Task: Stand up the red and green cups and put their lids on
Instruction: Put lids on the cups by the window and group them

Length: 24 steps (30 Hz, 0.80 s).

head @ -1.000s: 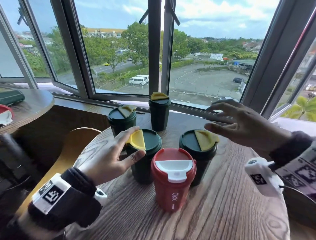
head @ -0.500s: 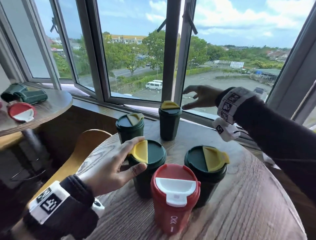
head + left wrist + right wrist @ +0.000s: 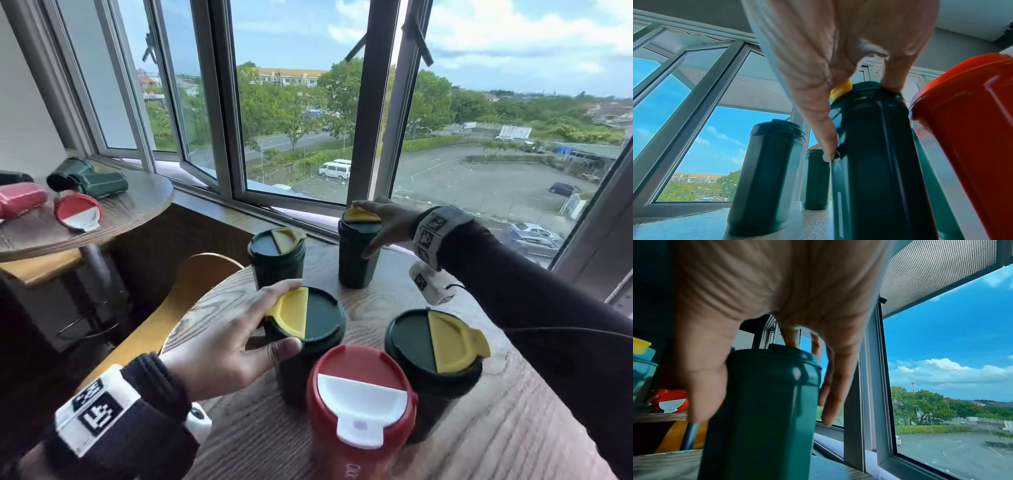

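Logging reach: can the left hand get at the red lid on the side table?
Likely yes: the left hand would first release the green cup; only a low chair back lies between it and the red lid.

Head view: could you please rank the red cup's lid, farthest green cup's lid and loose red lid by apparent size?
1. Red cup's lid, nearest the camera.
2. Loose red lid and farthest green cup's lid: about alike.

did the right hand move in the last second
Yes. The right hand was clear of the far green cup, off to its right; now it rests on top.
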Motion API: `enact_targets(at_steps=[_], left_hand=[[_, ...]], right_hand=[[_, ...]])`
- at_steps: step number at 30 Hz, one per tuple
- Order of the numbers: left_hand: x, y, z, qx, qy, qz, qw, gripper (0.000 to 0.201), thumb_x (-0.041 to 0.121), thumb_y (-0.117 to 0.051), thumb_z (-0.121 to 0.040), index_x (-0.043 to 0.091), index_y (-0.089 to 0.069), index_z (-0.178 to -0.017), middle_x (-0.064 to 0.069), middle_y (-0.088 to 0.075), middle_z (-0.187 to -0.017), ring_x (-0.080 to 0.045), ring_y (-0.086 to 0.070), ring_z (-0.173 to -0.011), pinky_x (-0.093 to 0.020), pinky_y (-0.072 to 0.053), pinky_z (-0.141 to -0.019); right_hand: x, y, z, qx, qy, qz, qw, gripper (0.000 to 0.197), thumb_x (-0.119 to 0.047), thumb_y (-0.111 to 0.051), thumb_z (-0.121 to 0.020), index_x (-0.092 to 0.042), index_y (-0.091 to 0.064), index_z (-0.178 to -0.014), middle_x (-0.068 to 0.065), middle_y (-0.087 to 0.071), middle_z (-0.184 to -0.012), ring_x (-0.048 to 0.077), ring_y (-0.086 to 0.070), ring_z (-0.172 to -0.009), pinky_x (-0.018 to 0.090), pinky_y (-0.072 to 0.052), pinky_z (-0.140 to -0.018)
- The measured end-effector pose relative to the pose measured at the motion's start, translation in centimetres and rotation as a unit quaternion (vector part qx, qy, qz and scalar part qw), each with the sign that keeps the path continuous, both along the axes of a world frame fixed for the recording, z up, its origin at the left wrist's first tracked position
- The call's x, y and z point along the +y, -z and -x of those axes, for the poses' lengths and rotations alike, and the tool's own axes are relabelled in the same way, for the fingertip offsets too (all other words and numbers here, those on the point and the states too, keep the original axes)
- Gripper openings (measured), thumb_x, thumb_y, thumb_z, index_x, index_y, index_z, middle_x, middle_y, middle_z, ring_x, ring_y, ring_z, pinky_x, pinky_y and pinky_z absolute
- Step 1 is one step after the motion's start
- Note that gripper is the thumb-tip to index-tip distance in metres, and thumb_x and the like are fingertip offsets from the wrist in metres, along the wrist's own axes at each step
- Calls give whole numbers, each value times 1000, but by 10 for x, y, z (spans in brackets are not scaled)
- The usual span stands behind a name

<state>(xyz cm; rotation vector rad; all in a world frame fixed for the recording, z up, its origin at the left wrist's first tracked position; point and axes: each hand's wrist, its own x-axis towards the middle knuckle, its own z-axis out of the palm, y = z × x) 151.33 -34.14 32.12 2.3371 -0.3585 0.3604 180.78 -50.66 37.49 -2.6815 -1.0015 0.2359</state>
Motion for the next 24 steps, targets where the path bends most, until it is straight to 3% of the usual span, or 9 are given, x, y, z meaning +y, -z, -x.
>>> enact_targets(at_steps=[2, 4, 6, 9, 13, 18, 21, 24], left_hand=[[0, 1, 0, 14, 5, 13, 1000, 72, 63, -50, -79, 33, -28, -141, 21, -43, -135, 8, -41, -124, -4, -34, -96], [1, 2, 1, 30, 13, 32, 999, 72, 61, -52, -80, 34, -27, -141, 21, -44, -136, 5, -44, -124, -10, -38, -98], [2, 3, 0, 23, 11, 19, 999, 72, 60, -52, -80, 33, -26, -142, 21, -43, -137, 5, -42, -125, -12, -36, -101], [2, 4, -1, 31, 18, 32, 999, 72, 59, -52, -81, 33, -25, -142, 19, -43, -138, 3, -42, -126, -15, -36, -103], [1, 3, -1, 30, 18, 31, 999, 73, 62, -51, -79, 33, -26, -141, 18, -41, -139, 6, -40, -127, -7, -33, -100], [0, 2, 0, 11, 13, 12, 1000, 70, 61, -50, -80, 33, -27, -140, 21, -41, -137, 11, -39, -125, -2, -30, -97], [0, 2, 0, 32, 28, 41, 998, 71, 61, -51, -80, 35, -25, -141, 20, -42, -137, 8, -41, -125, -5, -32, -99], [1, 3, 0, 11, 14, 12, 1000, 69, 60, -50, -80, 37, -25, -140, 22, -42, -137, 11, -39, -125, -2, -29, -98]], right_hand=[[-1, 0, -2, 10, 4, 7, 1000, 111, -19, -87, -58, -34, -21, -146, 4, -31, -139, 30, -37, -128, 46, -41, -103], [-4, -2, -5, 22, 11, 11, 1000, 110, -13, -87, -57, -35, -24, -144, 7, -34, -134, 30, -42, -121, 36, -49, -85], [-9, -4, -6, 55, 16, -2, 998, 108, -11, -88, -55, -37, -29, -141, 7, -36, -132, 29, -46, -116, 25, -50, -68], [-17, -5, -5, 76, 23, -19, 997, 102, -8, -87, -56, -35, -33, -138, 5, -37, -130, 27, -46, -113, 19, -45, -58], [-25, -2, 1, 86, 29, -65, 994, 91, -2, -85, -58, -20, -36, -132, 8, -49, -121, 24, -52, -104, 22, -47, -63], [-31, 1, 9, 66, 28, -109, 992, 83, -3, -88, -54, -12, -41, -122, 8, -59, -109, 19, -55, -93, 15, -41, -58], [-39, 3, 15, 77, 21, -125, 989, 78, -1, -87, -55, -9, -43, -119, 13, -59, -113, 19, -57, -90, 19, -45, -60], [-49, 5, 23, 76, 13, -136, 988, 78, 2, -87, -52, -9, -44, -116, 17, -60, -111, 23, -59, -93, 26, -52, -68]])
